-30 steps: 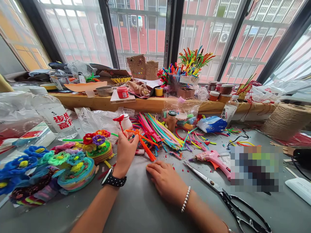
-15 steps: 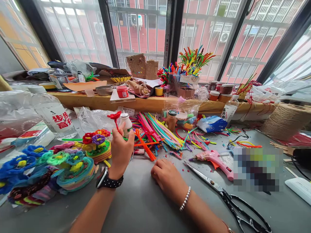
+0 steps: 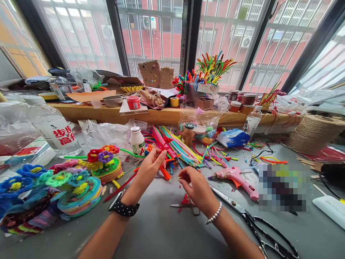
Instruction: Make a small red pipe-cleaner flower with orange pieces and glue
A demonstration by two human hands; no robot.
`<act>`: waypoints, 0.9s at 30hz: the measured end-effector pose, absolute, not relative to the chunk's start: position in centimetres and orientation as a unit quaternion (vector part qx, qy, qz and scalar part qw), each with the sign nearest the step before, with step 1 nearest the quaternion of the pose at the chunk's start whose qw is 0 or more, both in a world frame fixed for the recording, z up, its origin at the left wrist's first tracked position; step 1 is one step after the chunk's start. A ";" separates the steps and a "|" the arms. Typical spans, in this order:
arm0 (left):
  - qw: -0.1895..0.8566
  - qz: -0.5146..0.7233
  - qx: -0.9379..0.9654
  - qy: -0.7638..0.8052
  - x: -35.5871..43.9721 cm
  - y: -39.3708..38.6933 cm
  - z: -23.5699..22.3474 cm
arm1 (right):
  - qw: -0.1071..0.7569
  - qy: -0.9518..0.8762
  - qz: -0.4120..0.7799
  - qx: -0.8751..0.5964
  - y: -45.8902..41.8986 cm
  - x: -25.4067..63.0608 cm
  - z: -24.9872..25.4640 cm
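Note:
My left hand [image 3: 151,167], wearing a watch, pinches a small red pipe-cleaner flower [image 3: 166,141] between thumb and fingers. Its red head shows against the pipe-cleaner bundle [image 3: 179,144] behind. Orange pipe cleaners [image 3: 165,173] lie just beyond the fingertips. My right hand [image 3: 199,190] is raised a little off the grey table, its fingers loosely bent and apart, with nothing visible in them. Under it lie small scissors [image 3: 179,205] and a few red fuzzy scraps [image 3: 185,199]. Large black-handled shears [image 3: 242,210] rest to the right of that hand.
At left stand fuzzy flower pieces [image 3: 78,196] and a big water bottle [image 3: 55,131]. A small white bottle [image 3: 137,140] and a brown jar [image 3: 188,135] stand ahead. To the right are a pink glue gun [image 3: 238,178] and a twine spool [image 3: 315,133].
My left hand has swung right and tipped forward with the red flower. My right hand has lifted and moved right, uncovering the small scissors and red scraps. The view has shifted slightly.

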State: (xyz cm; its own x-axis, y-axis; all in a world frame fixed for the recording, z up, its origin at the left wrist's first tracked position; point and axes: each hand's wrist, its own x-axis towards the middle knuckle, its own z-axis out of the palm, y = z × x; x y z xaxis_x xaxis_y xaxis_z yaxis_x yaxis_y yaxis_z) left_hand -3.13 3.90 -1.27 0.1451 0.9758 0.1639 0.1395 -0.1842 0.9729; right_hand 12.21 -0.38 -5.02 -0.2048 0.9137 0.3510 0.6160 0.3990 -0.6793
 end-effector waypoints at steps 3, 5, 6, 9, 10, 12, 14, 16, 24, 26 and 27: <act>0.492 0.486 0.578 0.434 -3.0 3.6 -1.0 | 0.401 -0.718 0.238 -0.516 -0.3 12.9 -4.1; 0.520 0.490 0.559 0.421 -3.0 3.5 -0.8 | 0.412 -0.707 0.265 -0.511 -0.4 13.3 -3.5; 0.535 0.490 0.549 0.415 -3.0 3.4 -0.7 | 0.415 -0.701 0.277 -0.510 -0.4 13.5 -3.2; 0.590 0.496 0.503 0.392 -2.9 3.0 -0.4 | 0.419 -0.683 0.308 -0.513 -0.5 13.8 -2.7; 0.612 0.500 0.482 0.380 -2.9 2.9 -0.3 | 0.421 -0.676 0.316 -0.515 -0.5 13.9 -2.6; 0.652 0.506 0.440 0.354 -2.8 2.8 -0.2 | 0.425 -0.664 0.333 -0.517 -0.5 13.9 -2.6; 0.672 0.512 0.414 0.338 -2.7 2.7 -0.2 | 0.431 -0.654 0.349 -0.515 -0.5 13.9 -2.7; 0.669 0.516 0.414 0.338 -2.7 2.8 -0.3 | 0.432 -0.646 0.368 -0.510 -0.4 14.0 -2.7; 0.612 0.472 0.491 0.401 -2.4 2.8 -0.8 | 0.511 -0.589 0.384 -0.494 -0.4 14.9 -2.1; 0.591 0.448 0.532 0.409 -2.2 2.6 -0.6 | 0.541 -0.572 0.370 -0.493 -0.5 15.2 -1.8; 0.580 0.434 0.553 0.411 -2.1 2.5 -0.5 | 0.551 -0.568 0.362 -0.492 -0.5 15.3 -1.7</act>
State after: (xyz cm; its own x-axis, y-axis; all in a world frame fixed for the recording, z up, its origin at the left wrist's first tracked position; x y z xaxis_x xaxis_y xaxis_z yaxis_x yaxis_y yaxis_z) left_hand -2.13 2.53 -0.49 0.2858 0.9583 0.0039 -0.0490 0.0106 0.9987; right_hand 15.33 -0.51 -1.71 0.0921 0.9582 0.2710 0.1601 0.2543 -0.9538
